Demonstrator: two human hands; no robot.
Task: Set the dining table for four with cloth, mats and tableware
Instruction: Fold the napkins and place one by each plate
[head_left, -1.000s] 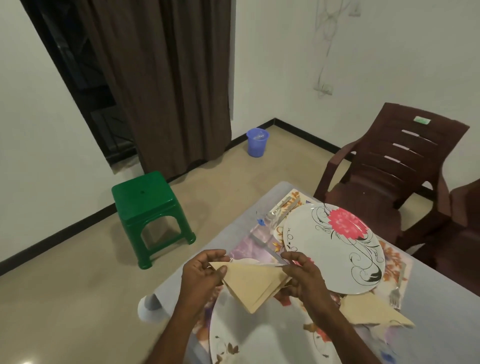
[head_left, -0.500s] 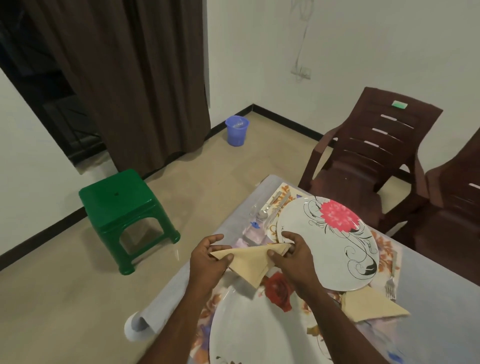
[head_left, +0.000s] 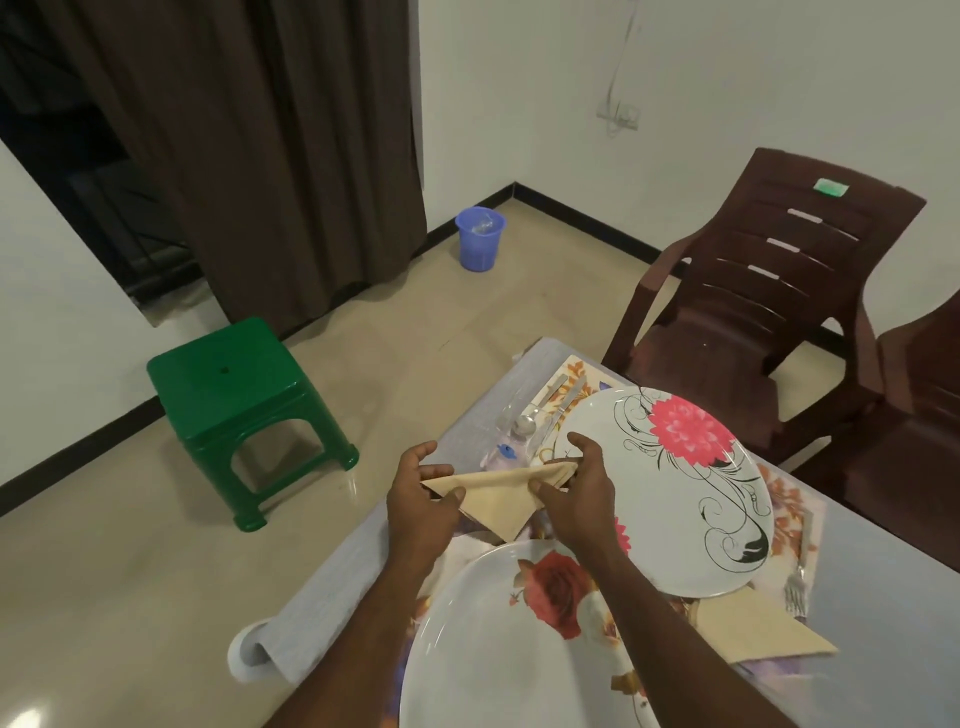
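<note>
Folded napkin (head_left: 496, 491) held above table edge, between two plates — pinched at left corner by left hand (head_left: 418, 501), at right fold by right hand (head_left: 576, 499). Light, limp, likely to unfold — best gripped along folded edges.

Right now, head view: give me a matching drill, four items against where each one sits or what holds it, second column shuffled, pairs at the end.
Items:
1. folded napkin
2. green stool
3. blue bucket
4. second napkin

Places:
A. on the floor by the curtain
B. flat on the table, near the plate with the pink flower
C. held between the left hand and the right hand
D. on the floor left of the table

Pairs: 1-C, 2-D, 3-A, 4-B
</note>
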